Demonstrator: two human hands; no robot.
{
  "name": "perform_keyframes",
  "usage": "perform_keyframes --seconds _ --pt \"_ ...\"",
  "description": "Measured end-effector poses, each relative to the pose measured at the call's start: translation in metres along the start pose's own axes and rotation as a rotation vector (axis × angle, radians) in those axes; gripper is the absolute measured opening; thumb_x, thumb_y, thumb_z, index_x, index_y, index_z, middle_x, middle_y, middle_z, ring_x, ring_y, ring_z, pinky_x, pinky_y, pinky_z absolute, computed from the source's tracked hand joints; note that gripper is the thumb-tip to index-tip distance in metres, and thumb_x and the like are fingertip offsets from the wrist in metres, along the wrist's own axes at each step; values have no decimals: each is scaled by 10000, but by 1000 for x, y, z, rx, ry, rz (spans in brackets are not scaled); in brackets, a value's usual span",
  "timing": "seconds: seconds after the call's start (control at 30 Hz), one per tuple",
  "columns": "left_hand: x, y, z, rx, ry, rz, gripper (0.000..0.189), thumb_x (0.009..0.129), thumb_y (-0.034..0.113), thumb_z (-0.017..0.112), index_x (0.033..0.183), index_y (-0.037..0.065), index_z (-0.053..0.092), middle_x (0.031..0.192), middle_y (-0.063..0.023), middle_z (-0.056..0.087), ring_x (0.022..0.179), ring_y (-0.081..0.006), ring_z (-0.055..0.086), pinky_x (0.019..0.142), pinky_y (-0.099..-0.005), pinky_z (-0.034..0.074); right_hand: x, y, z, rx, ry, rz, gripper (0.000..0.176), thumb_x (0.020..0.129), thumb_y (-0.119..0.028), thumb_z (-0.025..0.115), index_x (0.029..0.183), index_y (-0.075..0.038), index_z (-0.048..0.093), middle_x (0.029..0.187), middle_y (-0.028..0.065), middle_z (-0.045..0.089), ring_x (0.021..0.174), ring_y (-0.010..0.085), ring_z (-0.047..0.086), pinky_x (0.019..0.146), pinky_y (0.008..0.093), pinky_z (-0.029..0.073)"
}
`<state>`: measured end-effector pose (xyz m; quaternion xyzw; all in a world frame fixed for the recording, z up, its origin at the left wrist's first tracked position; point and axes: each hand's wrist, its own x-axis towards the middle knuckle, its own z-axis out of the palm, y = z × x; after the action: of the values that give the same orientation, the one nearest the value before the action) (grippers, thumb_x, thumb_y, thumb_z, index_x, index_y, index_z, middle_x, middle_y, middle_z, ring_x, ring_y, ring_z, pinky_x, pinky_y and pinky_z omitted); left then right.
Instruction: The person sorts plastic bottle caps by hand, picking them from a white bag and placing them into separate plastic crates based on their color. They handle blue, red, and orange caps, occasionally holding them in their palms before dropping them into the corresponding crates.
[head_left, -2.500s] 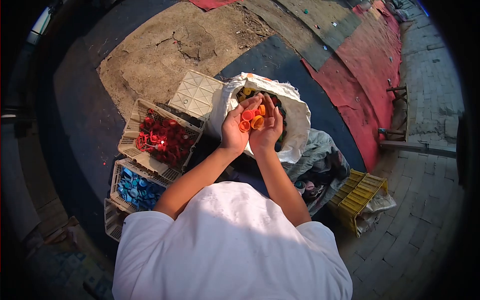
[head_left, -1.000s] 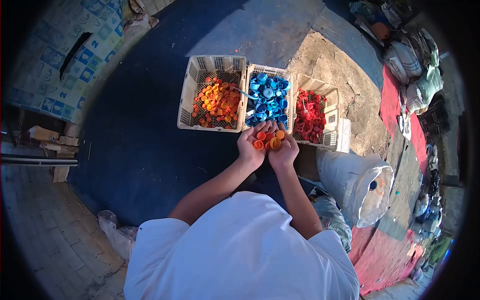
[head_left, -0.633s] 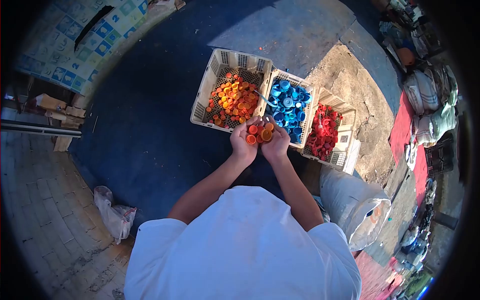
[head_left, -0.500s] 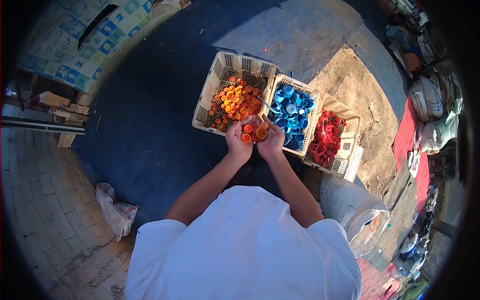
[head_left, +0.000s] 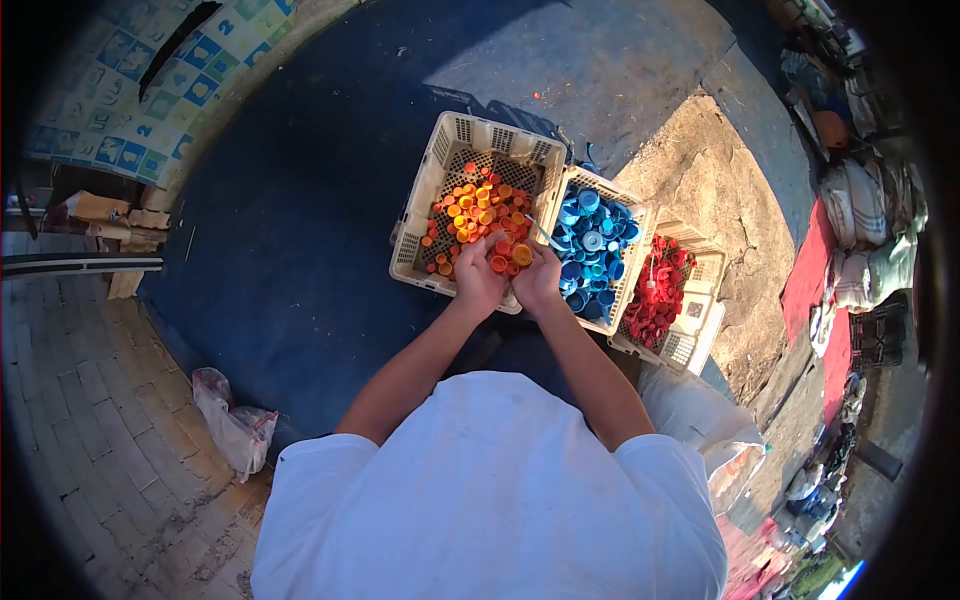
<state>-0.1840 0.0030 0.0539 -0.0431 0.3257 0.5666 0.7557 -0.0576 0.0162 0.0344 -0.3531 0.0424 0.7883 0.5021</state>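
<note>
Cupped together, my left hand (head_left: 481, 277) and my right hand (head_left: 538, 280) hold several orange caps (head_left: 521, 255) between them. Both hands are over the near right corner of a pale plastic crate (head_left: 422, 207). Inside that crate lies a heap of orange and yellow caps (head_left: 470, 212). Right beside it stands a second crate with blue caps and lids (head_left: 592, 241), close to my right hand. A third crate (head_left: 708, 268) farther right holds red pieces (head_left: 656, 300).
A clear plastic bag (head_left: 235, 422) lies on the floor at the left. White sacking (head_left: 695, 415) is near my right elbow. Sacks and bundles (head_left: 855, 205) line the far right. A patterned sheet (head_left: 110, 95) is at the upper left.
The crates appear slightly lower and farther right in view. Fewer orange caps show in my hands, which are still cupped together.
</note>
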Motion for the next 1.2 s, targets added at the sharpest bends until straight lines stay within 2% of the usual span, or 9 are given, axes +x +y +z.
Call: perform_keyframes --seconds 0.1,0.3,0.4,0.5,0.63,0.83,0.93,1.03,1.2 --pt "16 14 -12 2 30 -87 527 955 378 514 1349 29 514 1313 -93 542 1285 -266 492 1137 -435 349 22 11 -3 12 51 -58 584 1007 -307 414 1495 6 348 1507 181 446 1406 339 407 1180 461 299" --pt "55 47 -36 26 95 -264 536 921 378 585 1337 45 528 1339 -82 489 1383 -283 373 1181 -443 287 36 37 14 72 239 -121 785 991 -346 471 1629 -87 94 1675 180 118 1504 364 227 1215 466 204" --pt "59 62 -40 45 162 -321 510 950 360 543 1327 16 530 1404 -126 486 1412 -333 385 1202 -485 295 40 50 16 115 260 -151 816 990 -347 481 1633 -90 50 1691 187 67 1536 375 164 1233 476 161" --pt "60 76 -47 91 170 -363 487 966 351 514 1307 3 537 1393 -144 526 1375 -338 448 1184 -488 332 43 65 12 230 344 -179 813 993 -339 480 1632 -87 46 1695 188 42 1553 387 98 1240 480 142" --pt "60 93 -52 120 175 -429 437 958 357 520 1252 42 589 1289 -100 623 1214 -288 586 1087 -440 441 43 79 9 232 350 -230 770 999 -316 472 1618 -46 101 1680 196 119 1528 386 202 1234 487 189" --pt "62 104 -59 230 205 -475 380 968 335 530 1224 62 595 1172 -80 686 1034 -246 672 906 -397 560 36 89 10 141 355 -231 559 1003 -281 474 1469 21 411 1504 200 459 1348 333 496 1150 447 391" --pt "63 104 -64 289 227 -485 328 974 327 551 1195 91 605 1114 -58 704 961 -218 684 851 -378 570 32 94 7 66 358 -162 486 1007 -246 484 1405 33 472 1406 189 562 1271 329 567 1118 438 440" --pt "63 99 -65 328 221 -499 287 988 339 561 1168 124 622 1070 -27 707 921 -187 680 815 -352 564 22 94 5 -11 405 -171 429 1017 -211 483 1360 46 497 1354 208 593 1243 324 599 1098 429 471" --pt "68 75 -74 383 115 -570 229 1030 330 552 1141 160 657 950 26 700 829 -126 652 745 -304 537 -2 88 -13 89 416 -275 400 1031 -177 467 1344 70 490 1305 251 607 1217 333 631 1050 432 525"
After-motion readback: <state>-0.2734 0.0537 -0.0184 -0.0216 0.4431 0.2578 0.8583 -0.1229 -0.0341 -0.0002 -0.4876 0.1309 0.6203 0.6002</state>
